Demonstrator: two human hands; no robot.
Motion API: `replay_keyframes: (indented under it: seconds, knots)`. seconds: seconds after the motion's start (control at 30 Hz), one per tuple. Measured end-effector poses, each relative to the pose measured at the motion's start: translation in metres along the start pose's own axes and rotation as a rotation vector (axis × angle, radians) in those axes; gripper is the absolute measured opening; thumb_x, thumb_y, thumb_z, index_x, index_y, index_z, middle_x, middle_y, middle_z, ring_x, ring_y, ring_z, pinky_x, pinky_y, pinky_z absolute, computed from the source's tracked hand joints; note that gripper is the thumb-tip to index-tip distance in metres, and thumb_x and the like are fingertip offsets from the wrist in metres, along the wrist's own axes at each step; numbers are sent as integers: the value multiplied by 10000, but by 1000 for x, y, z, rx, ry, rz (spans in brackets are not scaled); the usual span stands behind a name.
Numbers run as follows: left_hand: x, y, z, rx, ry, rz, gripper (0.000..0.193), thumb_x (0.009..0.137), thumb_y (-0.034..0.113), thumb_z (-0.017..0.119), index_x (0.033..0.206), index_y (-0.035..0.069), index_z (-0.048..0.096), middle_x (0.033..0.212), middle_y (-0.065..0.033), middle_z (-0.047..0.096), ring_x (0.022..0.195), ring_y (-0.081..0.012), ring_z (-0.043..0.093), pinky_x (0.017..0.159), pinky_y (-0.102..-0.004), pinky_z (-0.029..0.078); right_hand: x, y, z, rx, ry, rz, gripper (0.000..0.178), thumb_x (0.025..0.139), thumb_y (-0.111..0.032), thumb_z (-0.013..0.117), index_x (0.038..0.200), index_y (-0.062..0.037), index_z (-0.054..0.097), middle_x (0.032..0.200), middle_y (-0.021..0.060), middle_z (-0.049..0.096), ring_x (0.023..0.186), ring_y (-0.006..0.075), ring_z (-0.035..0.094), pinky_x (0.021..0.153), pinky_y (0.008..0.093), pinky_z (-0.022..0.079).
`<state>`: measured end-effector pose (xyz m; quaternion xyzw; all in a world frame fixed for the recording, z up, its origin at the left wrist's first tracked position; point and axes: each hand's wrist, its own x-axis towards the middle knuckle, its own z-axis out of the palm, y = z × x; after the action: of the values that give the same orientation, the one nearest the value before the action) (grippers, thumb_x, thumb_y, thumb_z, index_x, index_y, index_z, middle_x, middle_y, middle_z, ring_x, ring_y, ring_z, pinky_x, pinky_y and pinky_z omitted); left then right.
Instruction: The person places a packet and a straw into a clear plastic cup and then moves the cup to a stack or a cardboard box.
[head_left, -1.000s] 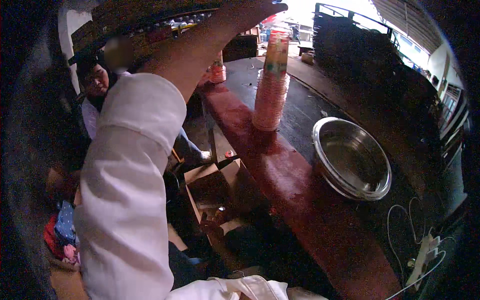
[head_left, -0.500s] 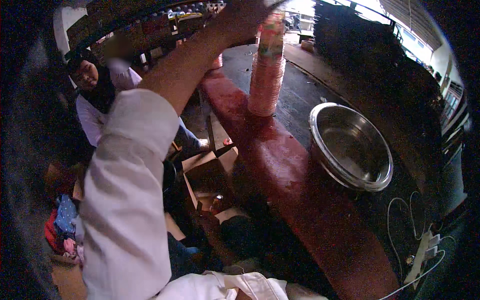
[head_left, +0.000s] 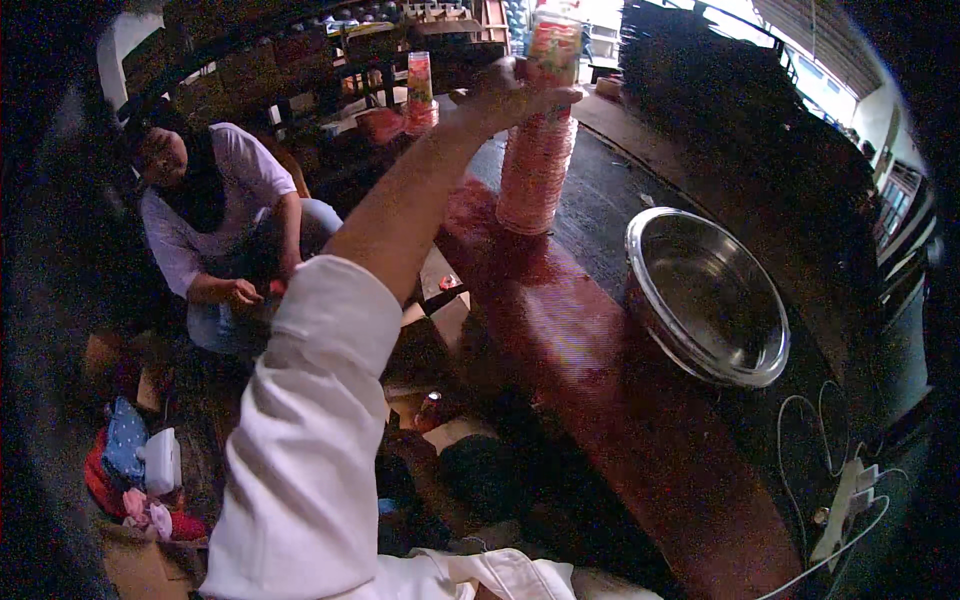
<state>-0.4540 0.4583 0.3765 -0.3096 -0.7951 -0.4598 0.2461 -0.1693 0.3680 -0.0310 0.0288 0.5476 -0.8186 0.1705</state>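
My left hand (head_left: 515,100) reaches up and forward, its bare forearm coming out of a rolled white sleeve. Its fingers close around the upper part of a tall stack of printed plastic cups (head_left: 537,175), pink and red with some green. The stack stands upright on a red strip (head_left: 570,310) that runs along the dark table. My right hand does not show. Below the table edge, in deep shade, an open cardboard box (head_left: 455,325) is partly hidden by my sleeve.
A round steel basin (head_left: 708,297) stands on the table to the right, near a white power strip (head_left: 850,510) with cords. Another cup stack (head_left: 420,95) is farther back. A person (head_left: 220,230) sits at left, close to bundled cloths (head_left: 127,440) and a white container (head_left: 162,461).
My left hand has come lower along the cup stack, and my forearm has shifted down and right. The seated person's head has turned down, and their hands now show.
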Motion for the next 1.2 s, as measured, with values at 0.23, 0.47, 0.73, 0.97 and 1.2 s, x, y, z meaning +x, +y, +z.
replay_keyframes:
  seconds: [0.23, 0.47, 0.73, 0.97, 1.2]
  knots:
    - [-24, -18, 10, 138, -50, -87, 879, 504, 630, 744, 1087, 8, 530, 1063, -182, 596, 1014, -297, 580, 913, -375, 433, 1, -1, 5, -5, 0, -2, 159, 785, -27, 615, 943, -23, 630, 945, 81, 627, 890, 179, 590, 793, 309, 466]
    - [-29, -18, 19, 72, -6, -101, 844, 533, 612, 734, 1085, 10, 520, 1044, -178, 599, 1025, -319, 570, 928, -376, 418, 2, -3, 4, -21, 10, -8, 157, 782, -20, 611, 938, -22, 631, 939, 82, 628, 888, 183, 592, 793, 311, 466]
    - [-27, -34, 31, -483, -37, 100, 979, 566, 669, 695, 1202, -25, 426, 1162, -211, 532, 1132, -313, 495, 988, -366, 358, 0, 2, 1, -30, 24, -14, 157, 778, -12, 607, 933, -21, 631, 933, 83, 629, 885, 186, 593, 792, 315, 466]
    - [-47, -64, 57, -161, -52, -69, 1046, 528, 618, 758, 1185, -101, 375, 1106, -256, 550, 1068, -322, 545, 935, -373, 419, 2, 1, 5, -50, 42, -40, 156, 775, -5, 603, 928, -21, 631, 927, 84, 629, 882, 190, 595, 791, 317, 465]
    - [-75, -53, -7, -232, 81, -44, 729, 640, 510, 742, 1081, -20, 507, 998, -160, 612, 907, -262, 613, 802, -358, 482, -9, -27, 14, -134, 95, -217, 156, 772, 2, 600, 923, -20, 632, 921, 85, 630, 880, 193, 596, 791, 320, 465]
